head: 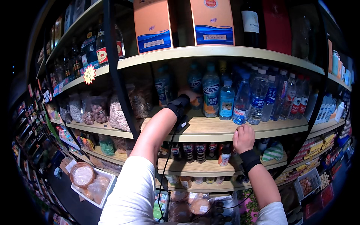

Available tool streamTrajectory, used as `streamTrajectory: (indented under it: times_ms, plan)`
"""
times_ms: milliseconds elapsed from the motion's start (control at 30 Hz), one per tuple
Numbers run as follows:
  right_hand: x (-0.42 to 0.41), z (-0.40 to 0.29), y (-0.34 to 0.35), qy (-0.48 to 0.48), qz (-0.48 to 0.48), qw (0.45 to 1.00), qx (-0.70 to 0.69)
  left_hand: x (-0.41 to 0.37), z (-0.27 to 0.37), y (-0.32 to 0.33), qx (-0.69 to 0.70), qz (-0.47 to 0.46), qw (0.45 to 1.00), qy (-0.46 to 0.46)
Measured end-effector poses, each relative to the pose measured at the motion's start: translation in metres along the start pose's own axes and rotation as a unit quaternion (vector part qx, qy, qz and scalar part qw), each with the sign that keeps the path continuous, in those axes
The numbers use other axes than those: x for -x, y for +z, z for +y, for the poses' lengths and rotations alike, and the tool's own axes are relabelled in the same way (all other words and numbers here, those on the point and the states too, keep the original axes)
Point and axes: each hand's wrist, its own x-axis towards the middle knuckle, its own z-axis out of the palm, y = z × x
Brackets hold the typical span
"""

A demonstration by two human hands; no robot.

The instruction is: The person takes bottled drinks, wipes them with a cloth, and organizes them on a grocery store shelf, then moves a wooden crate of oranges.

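Observation:
My left hand (189,94) reaches deep into the middle shelf, beside a blue-labelled drink bottle (196,84) that stands behind the front row. Its fingers are in shadow, so whether they grip that bottle is unclear. Left of it stands another such bottle (163,87); to the right is a large drink bottle (211,92) with an orange on its label. My right hand (244,137) rests with curled fingers at the shelf's front edge (202,137), just below a blue-capped water bottle (241,98). It shows nothing held. Both wrists wear black bands.
More water bottles (257,98) crowd the shelf's right. Boxes (213,25) and a wine bottle (250,25) stand above. Below are small drinks (201,152) and a striped cloth (272,152). Bagged dry goods (118,112) sit left, beyond a black upright (121,92). Cables hang from my wrists.

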Motion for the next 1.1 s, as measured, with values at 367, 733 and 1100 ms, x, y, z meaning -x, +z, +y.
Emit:
streamTrajectory:
  times_ms: [367, 733, 1100]
  plan:
    - [-0.005, 0.003, -0.011, 0.036, -0.017, 0.999, -0.029, 0.049, 0.002, -0.052, 0.088, 0.149, 0.983, -0.053]
    - [-0.059, -0.062, -0.026, 0.114, -0.061, 0.969, -0.208, 0.0, -0.13, -0.053, 0.147, 0.117, 0.978, -0.092]
    - [-0.137, -0.094, 0.049, 0.29, -0.361, 0.777, -0.427, 0.117, 0.016, -0.08, 0.117, -0.027, 0.993, -0.025]
